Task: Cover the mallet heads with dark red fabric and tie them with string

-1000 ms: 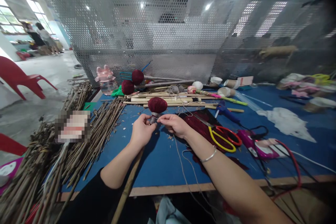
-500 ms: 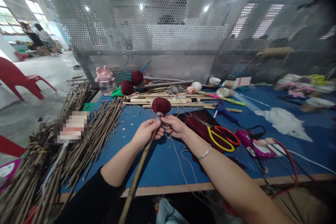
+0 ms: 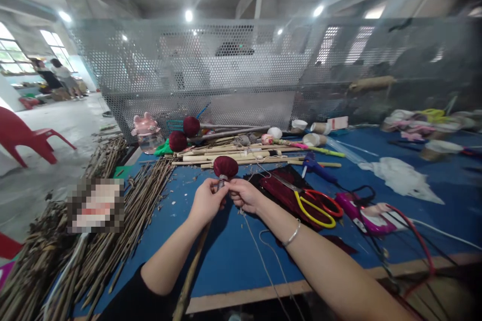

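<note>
A wooden stick (image 3: 193, 273) slants up from the near table edge, topped by a dark red cloth-covered ball (image 3: 225, 166). Grey string (image 3: 222, 180) is wound round its neck just below the ball. My left hand (image 3: 208, 199) wraps round the stick beneath that winding. Close beside it, my right hand (image 3: 244, 194) has its fingers pinched at the neck, apparently on the string; the fingertips partly hide it. Loose string (image 3: 259, 251) trails from below the right hand over the blue table (image 3: 229, 261) and its front edge.
Yellow-and-red-handled scissors (image 3: 314, 208) lie on dark red cloth (image 3: 284, 185) at right, near a blue glue gun (image 3: 318, 168). Bundled twigs (image 3: 124, 225) cover the left side. Sticks (image 3: 229, 157) and two more red balls (image 3: 191, 126) lie behind. A perforated metal panel (image 3: 233, 75) rises at the back.
My view has tilted up slightly, so the table sits lower. My left hand has turned with its back more toward me, still on the stick; the right hand stays pinched at the neck.
</note>
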`<action>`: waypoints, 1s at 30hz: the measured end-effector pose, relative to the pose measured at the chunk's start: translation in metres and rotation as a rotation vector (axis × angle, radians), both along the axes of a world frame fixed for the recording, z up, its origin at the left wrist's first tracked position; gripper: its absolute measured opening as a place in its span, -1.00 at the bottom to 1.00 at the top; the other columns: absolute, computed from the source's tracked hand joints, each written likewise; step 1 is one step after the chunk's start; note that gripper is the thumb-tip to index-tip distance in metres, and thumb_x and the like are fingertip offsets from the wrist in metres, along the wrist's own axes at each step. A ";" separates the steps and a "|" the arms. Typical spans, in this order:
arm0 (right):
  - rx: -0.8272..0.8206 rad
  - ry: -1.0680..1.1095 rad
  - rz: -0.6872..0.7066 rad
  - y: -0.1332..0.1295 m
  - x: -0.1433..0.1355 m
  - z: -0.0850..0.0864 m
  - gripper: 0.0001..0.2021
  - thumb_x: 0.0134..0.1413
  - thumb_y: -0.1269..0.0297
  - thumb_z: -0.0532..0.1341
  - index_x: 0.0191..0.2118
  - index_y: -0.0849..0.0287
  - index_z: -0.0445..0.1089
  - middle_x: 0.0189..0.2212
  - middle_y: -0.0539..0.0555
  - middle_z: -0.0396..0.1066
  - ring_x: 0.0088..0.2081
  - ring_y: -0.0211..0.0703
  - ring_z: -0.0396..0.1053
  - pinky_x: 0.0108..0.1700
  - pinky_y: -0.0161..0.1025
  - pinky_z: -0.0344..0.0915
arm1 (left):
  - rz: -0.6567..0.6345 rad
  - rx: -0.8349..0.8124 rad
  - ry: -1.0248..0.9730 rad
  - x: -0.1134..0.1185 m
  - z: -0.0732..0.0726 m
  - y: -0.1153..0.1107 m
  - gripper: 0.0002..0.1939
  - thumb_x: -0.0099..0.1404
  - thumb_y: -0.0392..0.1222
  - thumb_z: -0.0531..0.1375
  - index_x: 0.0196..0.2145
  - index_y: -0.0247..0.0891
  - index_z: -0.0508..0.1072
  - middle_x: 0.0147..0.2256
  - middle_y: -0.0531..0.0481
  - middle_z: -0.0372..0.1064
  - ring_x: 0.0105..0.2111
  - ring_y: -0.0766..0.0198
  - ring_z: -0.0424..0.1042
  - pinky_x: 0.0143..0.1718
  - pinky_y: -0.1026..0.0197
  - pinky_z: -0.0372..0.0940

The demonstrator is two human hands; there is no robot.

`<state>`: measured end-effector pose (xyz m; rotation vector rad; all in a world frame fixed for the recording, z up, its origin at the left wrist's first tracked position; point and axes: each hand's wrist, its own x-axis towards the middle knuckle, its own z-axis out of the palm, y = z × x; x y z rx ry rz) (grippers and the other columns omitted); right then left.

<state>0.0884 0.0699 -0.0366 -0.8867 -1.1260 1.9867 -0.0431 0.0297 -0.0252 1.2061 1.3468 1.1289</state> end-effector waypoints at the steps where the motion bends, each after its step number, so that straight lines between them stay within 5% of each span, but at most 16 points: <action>1: 0.001 0.000 -0.009 0.000 0.000 0.001 -0.57 -0.31 0.09 0.35 -0.55 0.16 0.05 -0.79 -0.27 -0.11 -0.76 -0.54 -0.29 -0.71 -0.46 -0.40 | -0.005 0.011 0.013 0.000 0.001 0.000 -0.64 0.03 -0.02 0.25 -0.29 -0.26 0.28 -0.60 0.11 0.29 -0.65 0.37 0.31 -0.68 0.35 0.21; 13: 0.118 -0.030 0.056 -0.005 -0.004 0.007 -0.66 -0.17 0.06 0.29 -0.48 0.23 0.21 -0.79 -0.25 -0.10 -0.75 -0.52 -0.30 -0.72 -0.42 -0.40 | 0.015 0.023 -0.202 -0.003 0.001 -0.010 -0.61 0.06 0.02 0.21 -0.29 -0.32 0.26 -0.60 0.14 0.27 -0.72 0.49 0.16 -0.76 0.42 0.06; 20: 0.202 0.000 -0.028 -0.001 0.000 0.009 -0.70 -0.20 0.13 0.31 -0.45 0.23 0.25 -0.62 -0.07 0.35 -0.78 -0.52 -0.11 -0.75 -0.42 -0.31 | -0.004 0.094 -0.232 0.000 0.004 -0.013 -0.62 0.15 0.09 0.10 -0.30 -0.33 0.28 -0.49 0.06 0.34 -0.74 0.53 0.15 -0.78 0.42 0.06; 30: 0.135 0.062 0.035 -0.004 -0.003 0.017 -0.73 -0.15 0.17 0.30 -0.48 0.27 0.27 -0.69 -0.11 0.24 -0.78 -0.57 -0.23 -0.76 -0.46 -0.38 | 0.006 0.119 -0.513 0.004 0.003 -0.014 -0.60 0.09 0.07 0.18 -0.28 -0.26 0.17 -0.57 0.12 0.34 -0.79 0.50 0.12 -0.82 0.44 -0.01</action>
